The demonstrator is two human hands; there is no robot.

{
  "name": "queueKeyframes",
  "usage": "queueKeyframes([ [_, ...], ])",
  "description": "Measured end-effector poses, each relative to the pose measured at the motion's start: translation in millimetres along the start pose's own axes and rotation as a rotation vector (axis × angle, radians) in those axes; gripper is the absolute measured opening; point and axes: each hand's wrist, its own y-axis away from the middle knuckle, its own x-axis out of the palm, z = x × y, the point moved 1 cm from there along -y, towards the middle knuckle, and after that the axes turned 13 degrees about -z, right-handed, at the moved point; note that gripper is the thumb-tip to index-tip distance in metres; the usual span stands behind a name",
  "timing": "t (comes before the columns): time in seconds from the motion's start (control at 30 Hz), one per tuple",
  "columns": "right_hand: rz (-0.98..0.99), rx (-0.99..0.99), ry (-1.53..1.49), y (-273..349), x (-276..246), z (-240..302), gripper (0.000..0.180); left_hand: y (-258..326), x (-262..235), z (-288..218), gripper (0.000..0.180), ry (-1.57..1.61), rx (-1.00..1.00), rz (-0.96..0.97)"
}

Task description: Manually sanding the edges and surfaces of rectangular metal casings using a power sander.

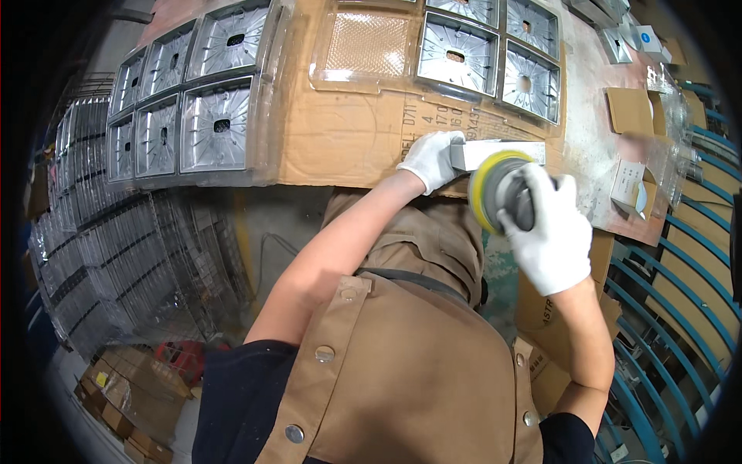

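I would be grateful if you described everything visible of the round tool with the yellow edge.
The round tool has a broad disc with a bright yellow edge, a grey back and a darker, plastic-looking body. It is tilted, its back toward the white-gloved right hand, which grips the body and hides part of it. It is held up near the table's front edge, overlapping the silvery block in view; whether they touch is unclear. The disc's working face is hidden.

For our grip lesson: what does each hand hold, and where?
Right hand: round sander, by its dark body. Left hand: silvery piece, by its left end.
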Motion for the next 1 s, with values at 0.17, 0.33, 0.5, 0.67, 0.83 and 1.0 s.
queueKeyframes([
  [0.17,-0.013,-0.114,-0.046,-7.3,4.0,23.3,0.061,1.2,2.8,1.7,0.018,0.058,0.022,-0.015],
  [0.33,0.121,-0.033,0.034,-3.1,-4.8,21.5,0.06,1.5,-1.8,-4.2,0.015,-0.009,-0.025,-0.001],
  [0.5,0.034,-0.128,-0.018,-14.1,0.4,28.5,0.059,-0.1,2.4,1.6,0.013,0.082,-0.013,-0.015],
  [0.67,0.133,-0.079,0.005,-6.4,-1.1,28.2,0.063,0.1,1.2,4.0,0.016,0.016,0.012,-0.028],
  [0.83,0.006,-0.151,-0.024,-10.5,3.9,22.4,0.063,-4.6,1.9,1.2,0.013,0.039,-0.039,0.03],
  [1.0,0.19,-0.027,0.038,-11.5,-4.2,30.1,0.061,-0.6,-3.5,-4.0,0.014,-0.031,-0.017,0.044],
])
